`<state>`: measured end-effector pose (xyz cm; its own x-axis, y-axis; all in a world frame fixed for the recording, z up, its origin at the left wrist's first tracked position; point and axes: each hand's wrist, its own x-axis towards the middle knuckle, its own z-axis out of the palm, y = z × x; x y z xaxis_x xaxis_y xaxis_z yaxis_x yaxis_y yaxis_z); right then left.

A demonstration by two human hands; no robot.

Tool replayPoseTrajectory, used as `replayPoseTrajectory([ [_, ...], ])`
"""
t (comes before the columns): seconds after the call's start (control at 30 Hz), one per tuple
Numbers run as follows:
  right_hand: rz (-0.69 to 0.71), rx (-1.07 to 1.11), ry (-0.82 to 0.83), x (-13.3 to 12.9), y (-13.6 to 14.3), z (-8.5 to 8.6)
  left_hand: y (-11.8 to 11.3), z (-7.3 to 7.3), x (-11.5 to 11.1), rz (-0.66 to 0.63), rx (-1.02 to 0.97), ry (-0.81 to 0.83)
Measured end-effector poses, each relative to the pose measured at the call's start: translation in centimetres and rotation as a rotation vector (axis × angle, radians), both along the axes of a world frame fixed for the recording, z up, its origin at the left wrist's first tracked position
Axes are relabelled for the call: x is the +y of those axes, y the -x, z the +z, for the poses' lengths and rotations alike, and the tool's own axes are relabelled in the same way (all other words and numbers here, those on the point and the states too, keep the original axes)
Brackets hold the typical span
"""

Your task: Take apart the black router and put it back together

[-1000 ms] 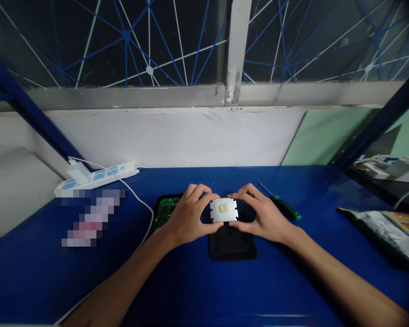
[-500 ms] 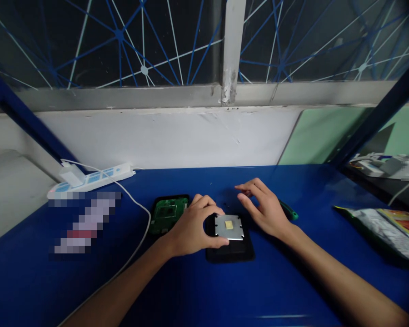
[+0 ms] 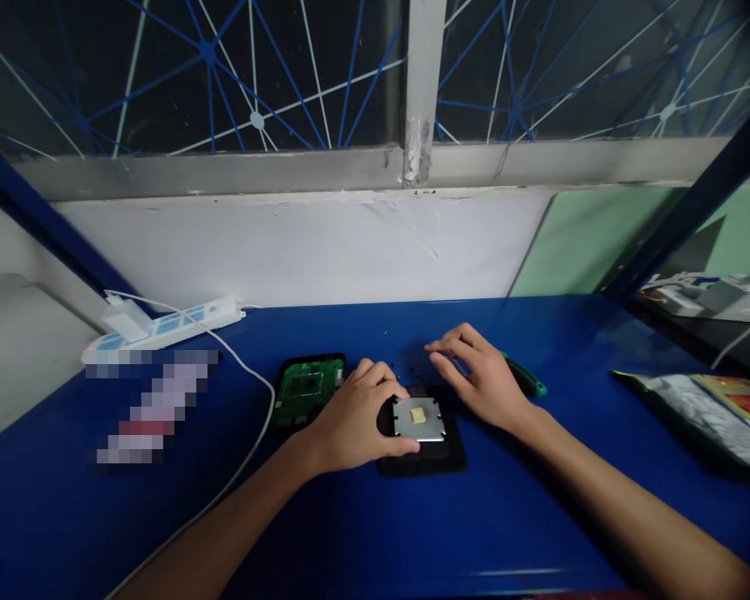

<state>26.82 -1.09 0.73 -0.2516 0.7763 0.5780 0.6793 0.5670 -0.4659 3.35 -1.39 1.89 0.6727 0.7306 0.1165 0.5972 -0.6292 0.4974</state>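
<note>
My left hand (image 3: 359, 417) has its thumb and fingers on opposite edges of a square silver metal plate (image 3: 430, 427), which has a small cream pad (image 3: 418, 415) at its centre. Under the plate lies a black plastic cover (image 3: 453, 458). To the left, partly behind that hand, a green circuit board (image 3: 297, 387) sits in a black casing. My right hand (image 3: 484, 375) is just beyond the cover's far right corner, fingers loosely bent and apart, with nothing visible in them. Small dark bits, possibly screws (image 3: 412, 370), lie near its fingertips.
A green-and-black handled tool (image 3: 528, 379) lies partly behind my right wrist. A white power strip (image 3: 191, 323) with a white cable (image 3: 250, 367) is at the back left, beside a blurred-out item (image 3: 159, 408). A shiny packet (image 3: 712, 417) lies at the right.
The silver plate appears slightly lower, closer to the black cover, still between my left thumb and fingers. My right hand has barely moved. The view has shifted a little.
</note>
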Motion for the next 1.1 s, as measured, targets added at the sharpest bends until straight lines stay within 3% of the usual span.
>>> replayPoseTrajectory([
  [0.4,-0.028,-0.036,0.032,0.2,-0.1,-0.2,0.1,-0.1,0.1,0.008,0.049,-0.031],
  [0.6,-0.27,-0.222,0.106,0.8,-0.4,-0.9,0.2,0.1,0.2,0.016,0.011,-0.011],
  [0.83,-0.412,-0.342,0.091,0.9,-1.0,-1.4,0.5,0.6,0.5,0.024,-0.03,-0.06],
  [1.1,-0.374,-0.443,0.226,1.2,-1.3,-2.1,1.1,1.2,0.4,-0.041,0.019,-0.06],
])
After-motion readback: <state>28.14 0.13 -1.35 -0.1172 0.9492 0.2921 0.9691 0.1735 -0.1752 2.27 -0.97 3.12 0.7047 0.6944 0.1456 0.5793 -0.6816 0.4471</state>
